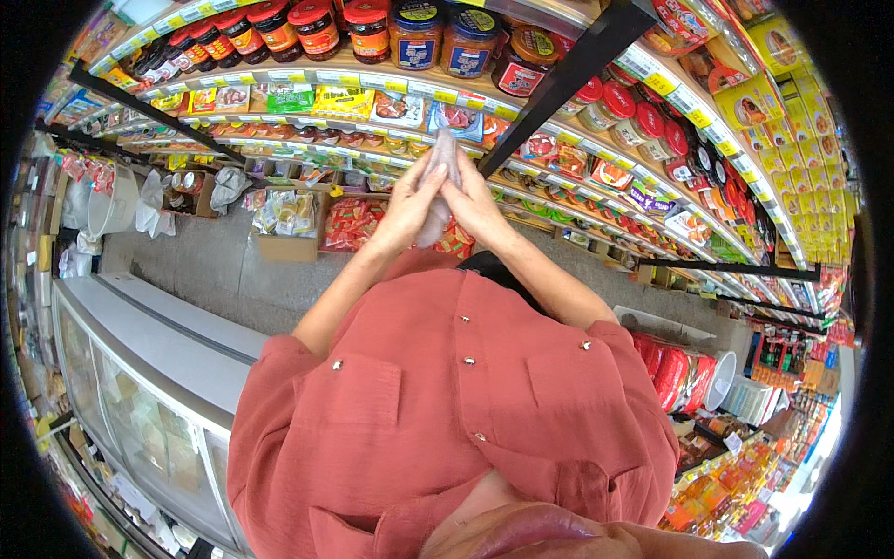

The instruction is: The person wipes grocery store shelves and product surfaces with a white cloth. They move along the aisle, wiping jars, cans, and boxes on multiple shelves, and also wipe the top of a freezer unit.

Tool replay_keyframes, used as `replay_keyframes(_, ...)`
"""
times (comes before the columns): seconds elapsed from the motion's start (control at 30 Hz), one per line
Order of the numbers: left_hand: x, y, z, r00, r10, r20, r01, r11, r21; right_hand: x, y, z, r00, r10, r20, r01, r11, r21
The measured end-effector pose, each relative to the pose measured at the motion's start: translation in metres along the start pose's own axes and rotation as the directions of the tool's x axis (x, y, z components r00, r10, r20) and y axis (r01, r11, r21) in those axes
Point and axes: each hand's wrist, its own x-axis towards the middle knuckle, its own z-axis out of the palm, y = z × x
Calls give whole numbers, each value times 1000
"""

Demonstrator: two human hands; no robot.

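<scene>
A folded pale grey cloth [434, 218] is pressed between my two hands in front of the shelves. My left hand [411, 199] lies against its left side, fingers pointing away from me. From the other side my right hand [476, 199] bears on it, and the fingertips of both hands come close together. The cloth's upper end sticks out past the fingertips, and its lower end hangs below the palms. Much of it is hidden by the hands. Beyond them, the shelf unit [279, 75] carries sauce jars [417, 38] and flat seasoning packets [342, 103].
Black uprights [573, 80] stand between shelf sections. Cartons of packets [286, 216] and red bags [353, 220] sit low before the shelves. Left behind is a glass-topped chest freezer [150, 412]. Red packs [674, 374] and a white tub [723, 381] are on the right.
</scene>
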Motion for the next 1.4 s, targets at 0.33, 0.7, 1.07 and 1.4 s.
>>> replay_keyframes(0.33, 52, -17, 17, 928, 371, -36, -319, 838, 442, -18, -20, -83, 965, -244, 99, 262, 845, -466)
replay_keyframes(0.7, 141, -35, 19, 353, 609, 711, -656, -381, 652, -88, 12, -165, 954, -30, -298, -152, 809, -567)
replay_keyframes(1.07, 151, 33, -187, 424, 868, 259, -335, -115, 935, -161, 38, -144, 724, -183, -664, -338, 746, -574)
replay_keyframes(1.4, 203, 181, -478, 185, 958, -220, 18, 221, 975, -105, 27, 9, 675, -186, -714, -343, 777, -528)
